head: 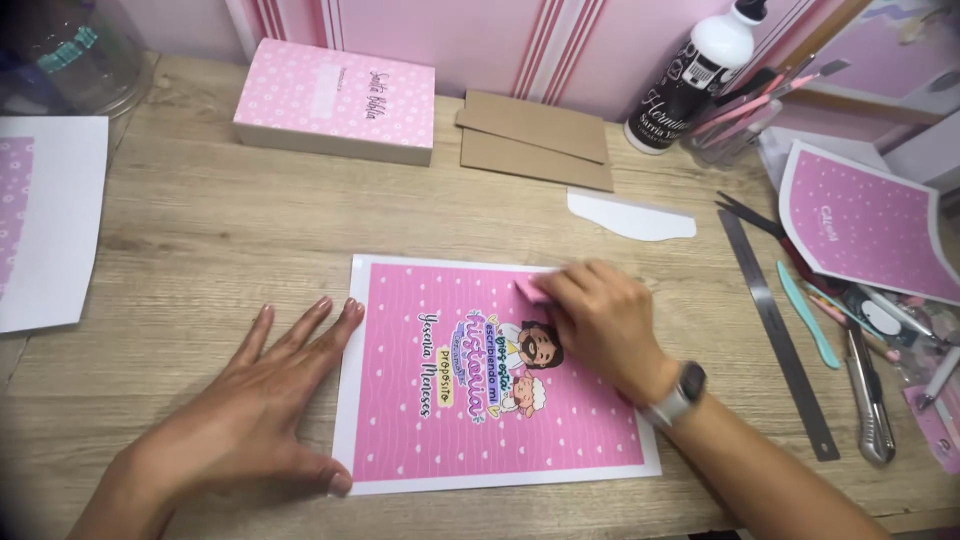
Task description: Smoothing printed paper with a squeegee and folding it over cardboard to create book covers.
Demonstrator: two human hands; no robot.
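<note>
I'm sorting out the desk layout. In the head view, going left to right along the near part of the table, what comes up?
Left hand → pink printed sheet → right hand → steel ruler → teal tool → utility knife.

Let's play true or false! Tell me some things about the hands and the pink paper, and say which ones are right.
1. The left hand lies flat at the pink sheet's edge. True.
2. The right hand holds scissors. False: it presses a small pink pad on the sheet.
3. The steel ruler lies right of the sheet. True.
4. The pink box sits on the sheet. False: it stands apart, by the wall.
</note>
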